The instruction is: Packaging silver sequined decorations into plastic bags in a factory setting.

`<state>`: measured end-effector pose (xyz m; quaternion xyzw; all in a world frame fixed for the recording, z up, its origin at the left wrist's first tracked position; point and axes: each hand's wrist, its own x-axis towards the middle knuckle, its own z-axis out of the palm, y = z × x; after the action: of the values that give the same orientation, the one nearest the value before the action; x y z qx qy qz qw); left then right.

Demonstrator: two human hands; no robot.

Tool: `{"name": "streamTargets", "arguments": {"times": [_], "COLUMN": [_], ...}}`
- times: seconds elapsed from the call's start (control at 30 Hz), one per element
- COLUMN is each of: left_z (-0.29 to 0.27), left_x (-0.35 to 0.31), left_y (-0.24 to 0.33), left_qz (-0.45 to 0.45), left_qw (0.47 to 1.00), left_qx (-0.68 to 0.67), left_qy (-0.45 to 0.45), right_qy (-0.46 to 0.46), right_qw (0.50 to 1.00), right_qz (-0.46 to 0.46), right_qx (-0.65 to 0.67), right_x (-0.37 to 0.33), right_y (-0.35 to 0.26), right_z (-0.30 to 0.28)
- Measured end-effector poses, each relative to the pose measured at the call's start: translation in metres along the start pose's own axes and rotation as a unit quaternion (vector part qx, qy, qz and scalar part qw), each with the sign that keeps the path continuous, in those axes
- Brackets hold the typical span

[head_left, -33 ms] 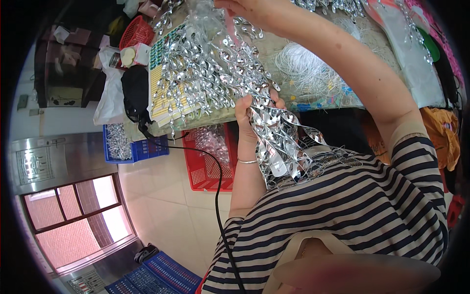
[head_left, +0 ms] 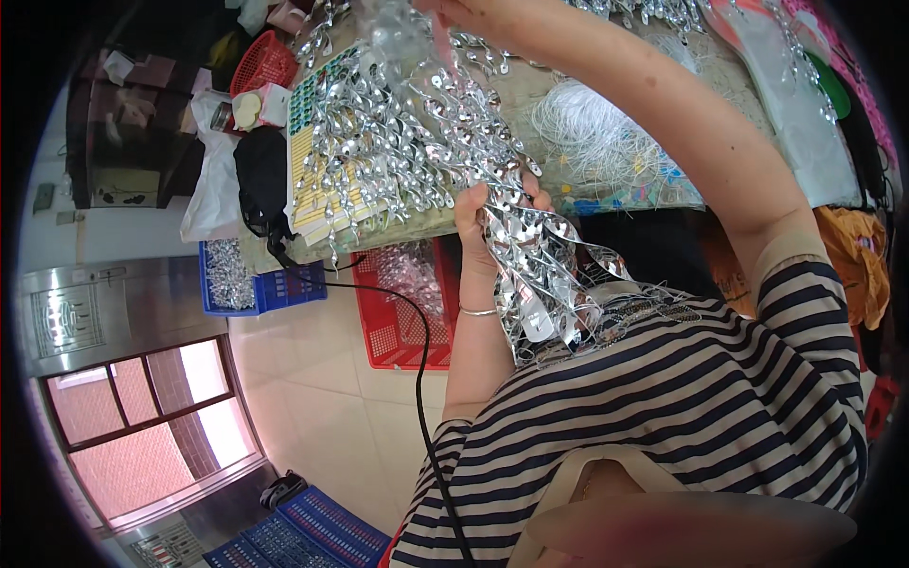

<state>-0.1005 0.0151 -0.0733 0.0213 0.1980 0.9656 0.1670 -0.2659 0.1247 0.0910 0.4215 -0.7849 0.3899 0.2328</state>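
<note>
My left hand (head_left: 507,201) is closed around a bundle of shiny silver twisted strips (head_left: 542,270), whose wide ends hang down in front of my striped shirt. Beyond the fist, more silver spiral pieces (head_left: 464,118) from the bundle spread over the table. My right arm reaches across to the far side. At the upper edge of the picture my right hand (head_left: 456,9) is partly cut off, its fingers closed at a crumpled clear plastic bag (head_left: 393,38), which is smeared by motion. Many silver spiral pendants (head_left: 379,142) lie on the table beside the bag.
A tangle of white string (head_left: 587,118) lies on the table to the right. A red basket (head_left: 265,64) and a black bag (head_left: 260,175) are at the left. Blue (head_left: 294,289) and red crates (head_left: 379,336) stand below the table edge. A black cable (head_left: 426,350) runs past my left arm.
My right hand has shifted slightly at the upper edge, and the clear plastic has moved and blurred. The left hand and its bundle stay put.
</note>
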Motion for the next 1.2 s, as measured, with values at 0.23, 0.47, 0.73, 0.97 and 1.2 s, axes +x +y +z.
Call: {"name": "streamTargets", "arguments": {"times": [0.23,0.47,0.73,0.97,1.2], "left_z": [0.001,0.002,0.008,0.013,0.031], "left_x": [0.001,0.001,0.001,-0.004,-0.028], "left_y": [0.0,0.001,-0.002,-0.001,0.018], "left_qz": [0.004,0.014,0.019,0.021,0.105], "left_qw": [0.996,0.998,0.998,0.998,0.994], "left_qx": [-0.014,-0.012,-0.045,-0.038,0.019], "left_qy": [-0.087,-0.064,-0.041,-0.041,0.032], "right_qy": [0.003,-0.043,-0.051,-0.038,-0.048], "right_qw": [0.999,0.997,0.997,0.976,0.961], "right_qz": [-0.03,-0.056,0.033,0.209,0.263], "right_qx": [-0.016,0.024,-0.049,0.05,-0.077], "right_x": [0.008,-0.021,-0.027,-0.024,-0.064], "right_y": [0.028,0.051,0.062,0.071,0.084], "right_z": [0.009,0.01,0.011,0.003,0.018]}}
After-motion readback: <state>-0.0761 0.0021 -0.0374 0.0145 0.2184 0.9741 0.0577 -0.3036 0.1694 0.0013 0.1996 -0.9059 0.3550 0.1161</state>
